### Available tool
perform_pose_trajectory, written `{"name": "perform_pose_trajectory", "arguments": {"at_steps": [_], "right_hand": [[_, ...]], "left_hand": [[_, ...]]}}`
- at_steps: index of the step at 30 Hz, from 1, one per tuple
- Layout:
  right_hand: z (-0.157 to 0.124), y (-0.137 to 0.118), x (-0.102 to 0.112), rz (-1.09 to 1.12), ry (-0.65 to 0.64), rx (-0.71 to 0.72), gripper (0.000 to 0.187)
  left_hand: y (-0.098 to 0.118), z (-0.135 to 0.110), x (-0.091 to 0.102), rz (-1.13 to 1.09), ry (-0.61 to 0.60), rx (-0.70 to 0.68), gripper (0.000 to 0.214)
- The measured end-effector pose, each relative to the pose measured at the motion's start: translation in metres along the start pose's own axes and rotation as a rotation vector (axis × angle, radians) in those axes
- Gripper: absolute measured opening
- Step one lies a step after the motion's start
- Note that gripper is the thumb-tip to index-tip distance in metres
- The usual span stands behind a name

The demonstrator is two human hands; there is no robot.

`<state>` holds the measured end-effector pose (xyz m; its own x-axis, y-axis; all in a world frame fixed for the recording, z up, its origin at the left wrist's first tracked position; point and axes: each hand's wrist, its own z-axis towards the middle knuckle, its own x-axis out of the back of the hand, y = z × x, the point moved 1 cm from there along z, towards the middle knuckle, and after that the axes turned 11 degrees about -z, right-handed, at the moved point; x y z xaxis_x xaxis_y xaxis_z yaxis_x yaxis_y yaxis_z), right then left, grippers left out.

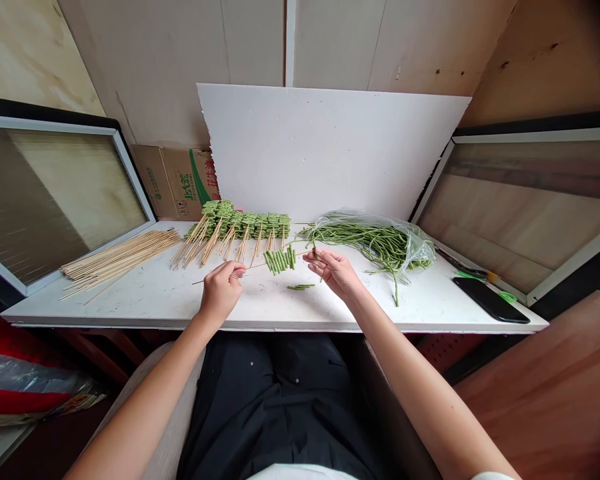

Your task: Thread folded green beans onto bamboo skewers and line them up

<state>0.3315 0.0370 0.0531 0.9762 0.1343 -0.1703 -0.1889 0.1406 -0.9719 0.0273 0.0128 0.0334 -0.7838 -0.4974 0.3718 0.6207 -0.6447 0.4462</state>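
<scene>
My left hand (222, 291) is closed round a thin wooden skewer (256, 266), held slantwise above the white table. Several short cut pieces of green bean (279, 260) are threaded side by side on the skewer, between my two hands. At the skewer's right end, my right hand (334, 270) pinches a short green bean piece (315, 251) between thumb and fingertips. Whether the skewer's tip touches that piece I cannot tell. A few loose cut bean pieces (301, 287) lie on the table just below the threaded ones.
Filled bean skewers (250, 225) are stacked at the back, left of centre. Bare skewers (123, 257) lie at the left. An opened plastic bag (414, 250) of long green beans (375, 240) is right of centre. A black phone (490, 300) and scissors (460, 265) lie far right.
</scene>
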Motion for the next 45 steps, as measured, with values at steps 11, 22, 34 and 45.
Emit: {"name": "perform_pose_trajectory", "arguments": {"at_steps": [11,22,34,45], "right_hand": [[-0.004,-0.002,-0.008,-0.040,0.063,0.067,0.036],[-0.008,-0.001,-0.014,-0.128,0.188,0.144,0.036],[-0.011,0.008,-0.018,-0.098,0.235,0.194,0.031],[-0.013,0.016,-0.020,-0.076,0.215,0.184,0.035]], "left_hand": [[0.003,0.001,0.001,-0.008,0.012,0.000,0.029],[0.001,-0.002,0.000,0.026,0.047,-0.110,0.039],[-0.001,-0.005,-0.003,0.029,0.039,-0.119,0.040],[-0.005,-0.006,-0.003,0.031,0.026,-0.080,0.038]]}}
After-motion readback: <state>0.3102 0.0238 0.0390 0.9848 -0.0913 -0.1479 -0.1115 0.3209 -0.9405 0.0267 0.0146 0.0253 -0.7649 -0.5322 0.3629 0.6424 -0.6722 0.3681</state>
